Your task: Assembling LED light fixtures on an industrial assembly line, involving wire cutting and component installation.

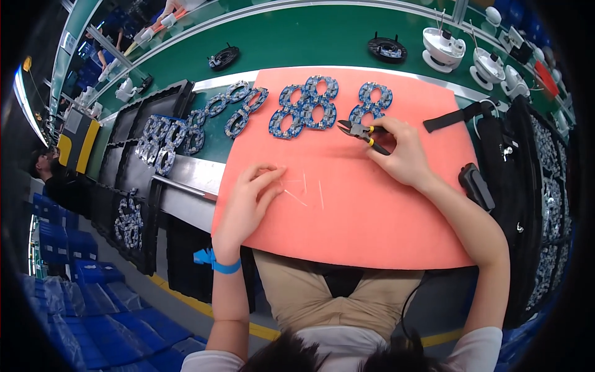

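My right hand (401, 152) is closed around a pair of side cutters (358, 130) with black and yellow handles. Their jaws point left, just in front of a blue figure-eight circuit board (372, 99). My left hand (248, 195) rests low over the orange-pink mat (365, 217), its thumb and index finger apart. Several thin, pale strips (321, 194) lie on the mat by those fingertips. Further back on the mat, several more figure-eight boards (320, 102) sit close together. A blue strap (226, 266) circles my left wrist.
Black trays (124, 161) with more boards stand at the left. On the green conveyor beyond the mat are black round bases (387, 49) and white housings (443, 49). A black strap (449, 119) and a black device (477, 186) lie at the mat's right. Blue bins (111, 322) fill the lower left.
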A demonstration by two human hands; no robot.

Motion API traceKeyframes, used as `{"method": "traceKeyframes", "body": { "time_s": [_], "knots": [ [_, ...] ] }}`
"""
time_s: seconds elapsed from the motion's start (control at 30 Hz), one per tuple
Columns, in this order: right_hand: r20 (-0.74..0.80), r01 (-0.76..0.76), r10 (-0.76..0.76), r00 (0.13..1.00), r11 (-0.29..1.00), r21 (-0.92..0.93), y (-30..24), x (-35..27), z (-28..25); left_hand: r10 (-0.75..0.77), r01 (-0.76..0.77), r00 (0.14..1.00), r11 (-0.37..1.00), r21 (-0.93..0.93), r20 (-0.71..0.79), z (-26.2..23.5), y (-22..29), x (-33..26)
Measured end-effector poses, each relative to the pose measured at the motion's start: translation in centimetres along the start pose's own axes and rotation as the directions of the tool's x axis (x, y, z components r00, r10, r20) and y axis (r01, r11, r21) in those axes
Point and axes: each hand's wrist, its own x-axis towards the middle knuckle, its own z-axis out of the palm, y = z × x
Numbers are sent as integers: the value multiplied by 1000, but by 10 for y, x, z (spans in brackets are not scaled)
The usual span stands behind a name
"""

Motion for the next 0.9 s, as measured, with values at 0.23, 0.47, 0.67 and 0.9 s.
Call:
{"method": "traceKeyframes", "body": {
  "time_s": [0.23,0.47,0.67,0.9],
  "knots": [
    [11,63,-63,998,995,-79,-3,1,-1,239,-253,968,927,277,83,-8,-1,13],
    [69,62,-56,996,994,-94,-2,-1,-4,353,-373,927,845,384,123,-3,-4,18],
    [21,113,-111,994,986,-119,1,-1,-2,345,-343,938,901,267,40,8,11,18],
    [58,102,-97,994,991,-91,2,1,-2,291,-331,915,937,108,278,-14,19,19]
  ]
}}
